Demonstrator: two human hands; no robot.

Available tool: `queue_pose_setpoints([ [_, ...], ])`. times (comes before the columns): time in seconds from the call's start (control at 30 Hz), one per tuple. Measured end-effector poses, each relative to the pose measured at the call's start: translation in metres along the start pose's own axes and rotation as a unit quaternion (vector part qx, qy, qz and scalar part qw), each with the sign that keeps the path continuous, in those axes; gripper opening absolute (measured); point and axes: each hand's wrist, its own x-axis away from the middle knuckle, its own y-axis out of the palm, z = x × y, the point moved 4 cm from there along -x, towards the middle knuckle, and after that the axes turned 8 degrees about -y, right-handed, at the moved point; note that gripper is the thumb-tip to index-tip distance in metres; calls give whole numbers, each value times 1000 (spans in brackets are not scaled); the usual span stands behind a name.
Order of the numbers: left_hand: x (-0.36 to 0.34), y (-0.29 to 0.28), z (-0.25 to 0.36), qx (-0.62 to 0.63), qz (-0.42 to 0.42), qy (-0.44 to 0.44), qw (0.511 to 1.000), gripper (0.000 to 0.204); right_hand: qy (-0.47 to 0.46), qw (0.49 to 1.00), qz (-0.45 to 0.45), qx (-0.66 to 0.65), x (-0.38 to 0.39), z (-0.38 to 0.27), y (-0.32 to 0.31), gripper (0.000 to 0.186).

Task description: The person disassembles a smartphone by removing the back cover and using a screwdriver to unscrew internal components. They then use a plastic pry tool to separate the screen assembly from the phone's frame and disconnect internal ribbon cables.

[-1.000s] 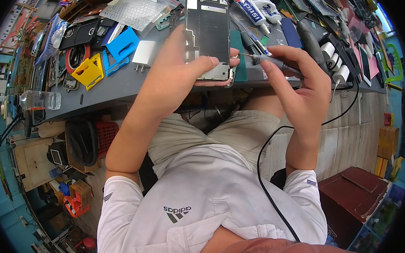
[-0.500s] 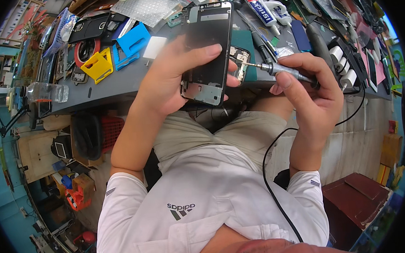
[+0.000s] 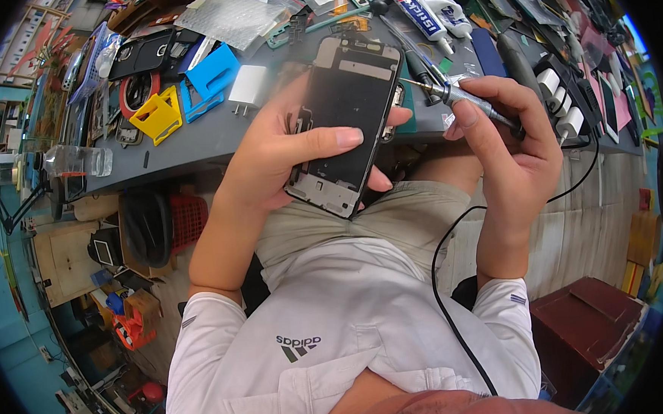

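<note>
My left hand grips a phone screen assembly, its dark back panel facing up and a silver plate at its lower end. The thumb lies across the panel and fingertips show at the right edge. Part of an opened phone housing peeks out behind that edge; whether the hand also holds it, I cannot tell. In my right hand is a silver pen-shaped rotary tool, pinched between thumb and fingers. Its thin bit points left toward the screen assembly, slightly apart from it.
On the grey table lie a yellow phone stand, a blue stand and a white charger plug. Glue tubes sit at the back. A power strip with white plugs stands right. A black cord hangs across my front.
My left hand has brought the screen assembly lower and tilted it, its top now leaning right. It covers more of the opened housing. The right hand with the rotary tool has barely moved.
</note>
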Motion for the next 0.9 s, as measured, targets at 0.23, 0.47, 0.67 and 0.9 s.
queue_pose_setpoints([
  [0.23,6,2,2,22,-20,14,999,71,-8,1000,-2,20,-1,-1,-2,25],
  [0.47,7,5,-2,-28,22,48,998,77,-24,999,13,21,-1,1,-5,23],
  [0.67,20,-10,-11,-157,25,74,984,68,18,1000,6,4,0,-6,-11,24],
  [0.9,30,-23,-7,-130,-36,70,988,67,25,1000,-14,-11,-1,-10,-11,24],
])
